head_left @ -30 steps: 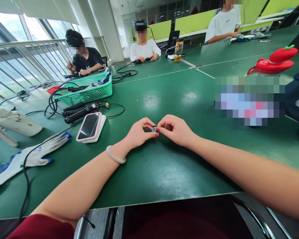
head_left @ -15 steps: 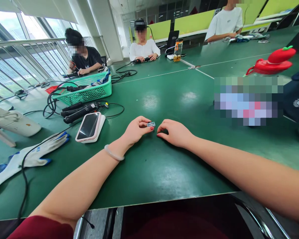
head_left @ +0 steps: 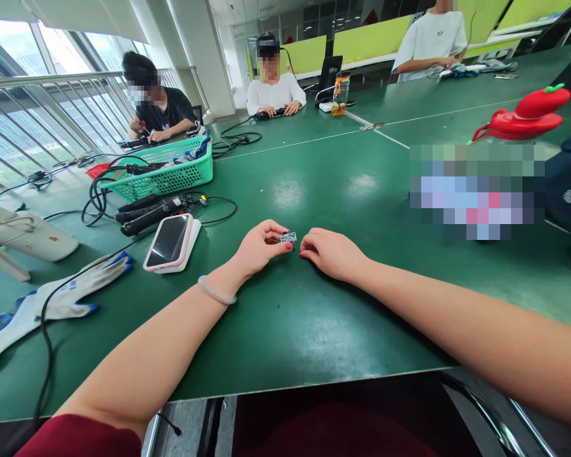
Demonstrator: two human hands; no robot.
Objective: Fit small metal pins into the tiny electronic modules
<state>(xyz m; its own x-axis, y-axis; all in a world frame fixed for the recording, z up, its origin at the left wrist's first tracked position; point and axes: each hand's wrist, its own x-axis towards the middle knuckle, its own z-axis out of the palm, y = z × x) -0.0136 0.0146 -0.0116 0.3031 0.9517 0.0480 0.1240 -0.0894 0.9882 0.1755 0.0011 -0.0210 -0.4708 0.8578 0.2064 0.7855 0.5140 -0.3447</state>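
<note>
Between the thumb and fingers of my left hand (head_left: 261,245) is a small light-blue and dark piece that looks like a circuit board (head_left: 288,237). Its far end points toward my right hand (head_left: 332,252). That hand is closed, the thumb and index fingertips brought together just right of the board, with a small gap between. Whatever the right fingertips may hold is hidden or too tiny to name. Both hands rest low over the green table (head_left: 323,330). A tiny dark speck (head_left: 278,306) lies nearer the front edge.
Left of my hands lie a phone (head_left: 170,241) on a white block, black handled tools (head_left: 152,214) with cables, and a white-blue glove (head_left: 66,295). Behind stands a green basket (head_left: 166,179). A red-lidded container (head_left: 523,124) is at right. Several people sit across the table.
My right thumb and index finger have closed together, from slightly apart before. My left hand keeps the small board almost in the same place.
</note>
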